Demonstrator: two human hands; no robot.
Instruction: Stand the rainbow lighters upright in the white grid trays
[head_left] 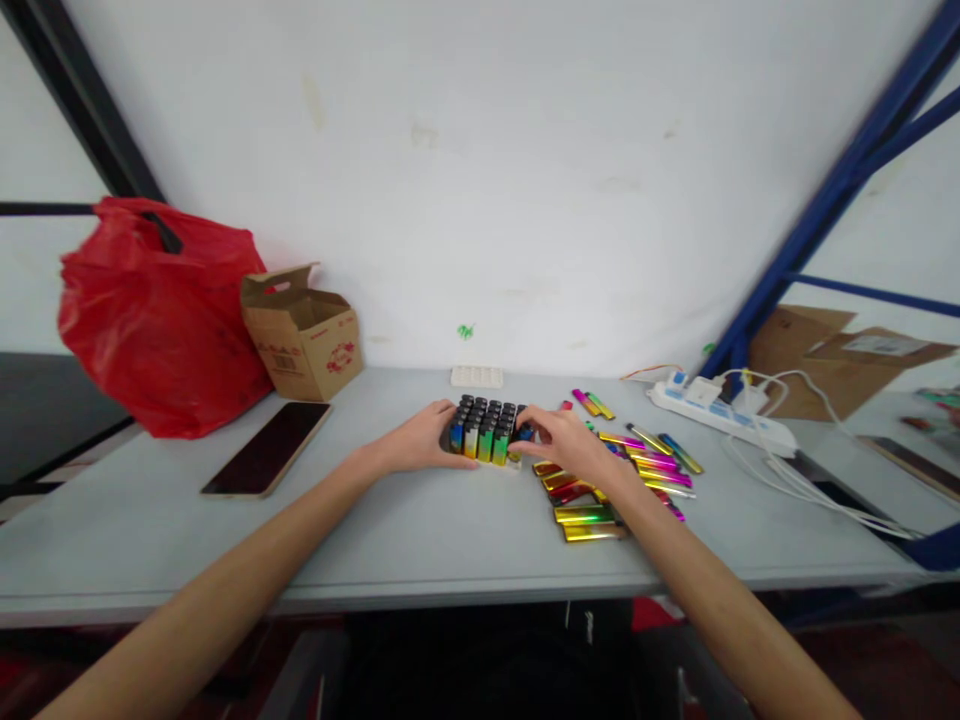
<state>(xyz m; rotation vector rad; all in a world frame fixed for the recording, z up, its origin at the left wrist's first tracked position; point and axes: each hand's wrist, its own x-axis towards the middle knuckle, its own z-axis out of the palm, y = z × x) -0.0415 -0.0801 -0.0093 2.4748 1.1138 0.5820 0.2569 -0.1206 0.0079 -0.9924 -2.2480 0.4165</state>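
Several cigarette lighters (486, 440) with black tops and shiny coloured bodies stand upright in tight rows in a low white tray (513, 464). My left hand (426, 437) grips the left side of this block, thumb at the front and fingers behind. At its right end my right hand (561, 440) pinches a blue lighter (526, 432), partly hidden by the fingers. Whether that lighter is fully seated in the tray I cannot tell. Under and beside my right forearm lies a loose pile of metallic lighters (660, 462) in gold, pink, red and blue.
A white tray with small holes (477, 377) lies against the wall. To the left are a phone (268, 450), an open cardboard box (306, 340) and a red plastic bag (161, 320). A white power strip (720, 414) with cables runs along the right side.
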